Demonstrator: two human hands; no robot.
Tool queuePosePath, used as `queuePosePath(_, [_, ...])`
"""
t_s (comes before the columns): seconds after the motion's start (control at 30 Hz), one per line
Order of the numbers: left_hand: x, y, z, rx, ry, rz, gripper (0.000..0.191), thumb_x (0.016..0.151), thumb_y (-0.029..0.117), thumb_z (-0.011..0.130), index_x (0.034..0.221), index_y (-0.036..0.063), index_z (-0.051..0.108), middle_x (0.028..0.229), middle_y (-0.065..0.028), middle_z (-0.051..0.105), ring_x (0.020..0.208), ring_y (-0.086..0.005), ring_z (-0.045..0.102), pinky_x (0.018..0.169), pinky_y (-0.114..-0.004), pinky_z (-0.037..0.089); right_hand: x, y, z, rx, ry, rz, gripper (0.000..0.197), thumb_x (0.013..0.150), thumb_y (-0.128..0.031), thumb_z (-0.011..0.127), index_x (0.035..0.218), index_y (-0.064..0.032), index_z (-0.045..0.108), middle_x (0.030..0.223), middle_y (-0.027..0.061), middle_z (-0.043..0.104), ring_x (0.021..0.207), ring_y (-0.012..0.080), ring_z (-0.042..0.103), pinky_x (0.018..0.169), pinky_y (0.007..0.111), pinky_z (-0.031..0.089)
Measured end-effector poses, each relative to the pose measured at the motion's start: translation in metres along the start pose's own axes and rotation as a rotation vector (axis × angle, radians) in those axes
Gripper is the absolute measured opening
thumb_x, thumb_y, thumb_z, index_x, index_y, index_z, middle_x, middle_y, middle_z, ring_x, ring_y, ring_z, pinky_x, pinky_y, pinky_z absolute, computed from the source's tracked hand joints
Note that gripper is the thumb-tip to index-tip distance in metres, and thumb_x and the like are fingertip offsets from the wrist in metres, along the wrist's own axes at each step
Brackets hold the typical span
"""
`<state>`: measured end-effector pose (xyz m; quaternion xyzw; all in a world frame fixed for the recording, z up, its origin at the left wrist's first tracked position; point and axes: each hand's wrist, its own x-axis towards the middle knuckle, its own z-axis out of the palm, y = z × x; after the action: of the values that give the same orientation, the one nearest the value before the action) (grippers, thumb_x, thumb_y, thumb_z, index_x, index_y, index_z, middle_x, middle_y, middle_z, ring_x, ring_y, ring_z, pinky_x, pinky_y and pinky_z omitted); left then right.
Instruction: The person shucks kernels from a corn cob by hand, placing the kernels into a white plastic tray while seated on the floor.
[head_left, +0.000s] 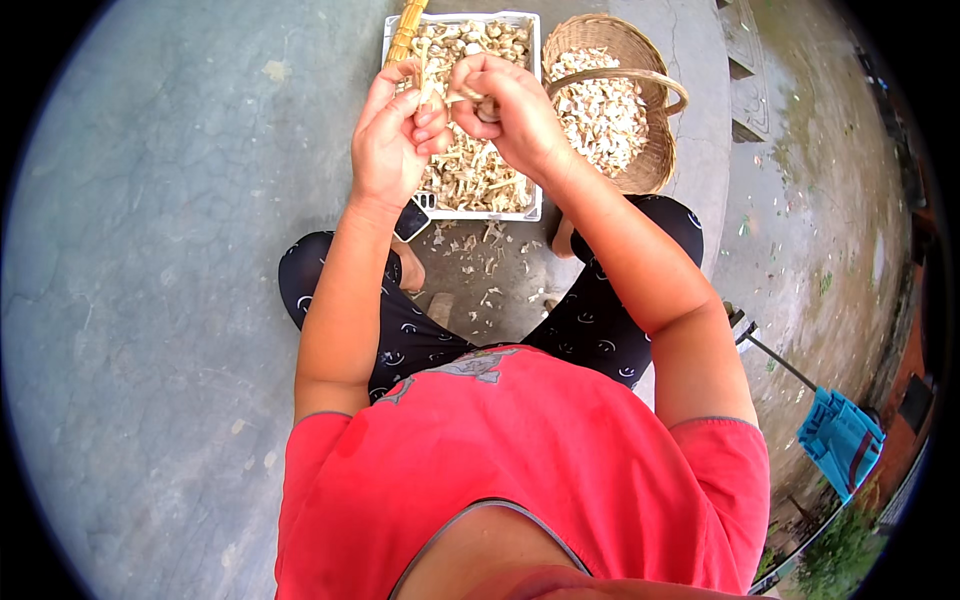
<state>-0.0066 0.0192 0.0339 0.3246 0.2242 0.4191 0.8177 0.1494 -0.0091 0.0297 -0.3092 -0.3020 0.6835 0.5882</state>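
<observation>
Above a white plastic crate (537, 180), both hands are raised close together. My left hand (394, 142) pinches a dry garlic stalk (424, 71) upright between thumb and fingers. Just to its right, my right hand (517, 105) is curled around garlic cloves (487, 110), partly hidden by the fingers. Garlic bulbs (502, 36) fill the far part of the crate, and loose dry stalks and skins (480, 180) lie in the near part. Separated garlic cloves (600, 120) lie in a wicker basket (660, 161) with an arched handle, right of the crate.
A smartphone (411, 220) leans at the crate's near left corner. Garlic skins (487, 262) litter the concrete floor (165, 262) between my feet. A yellow bound bundle (406, 31) touches the crate's far left corner. A step edge (726, 172) runs along the right.
</observation>
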Motion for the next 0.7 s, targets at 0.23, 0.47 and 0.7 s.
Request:
queuePosePath(0.23, [-0.001,0.003,-0.006,-0.042,-0.057,-0.132,0.029,0.087,0.007,0.037,0.115,0.0089,0.043,0.066,0.0004,0.034,0.054,-0.0079,0.03,0.048,-0.022,0.028,0.003,0.005,-0.001,-0.813,-0.025,-0.425,0.013,0.087,-0.015,0.063,0.094,-0.0051,0.066,0.07,0.0023,0.063,0.063,0.0074,0.056,0.056,0.023,0.046])
queuePosePath(0.47, [0.001,0.0,-0.01,-0.038,-0.097,-0.103,0.028,0.085,0.006,0.037,0.113,0.0074,0.041,0.063,-0.0004,0.034,0.051,-0.008,0.03,0.046,-0.022,0.028,0.002,0.006,-0.003,-0.442,-0.044,-0.105,0.017,0.089,-0.013,0.061,0.1,-0.0022,0.065,0.07,0.0017,0.061,0.057,0.0056,0.049,0.052,0.02,0.041])
queuePosePath(0.7, [0.001,-0.002,-0.015,-0.037,0.024,-0.071,0.014,0.085,0.005,0.038,0.099,0.0074,0.042,0.061,0.0004,0.033,0.051,-0.0083,0.03,0.046,-0.022,0.028,0.0,-0.002,-0.006,0.051,-0.018,-0.013,0.022,0.093,-0.013,0.054,0.112,-0.0022,0.057,0.077,0.0025,0.057,0.057,0.0056,0.045,0.047,0.017,0.031])
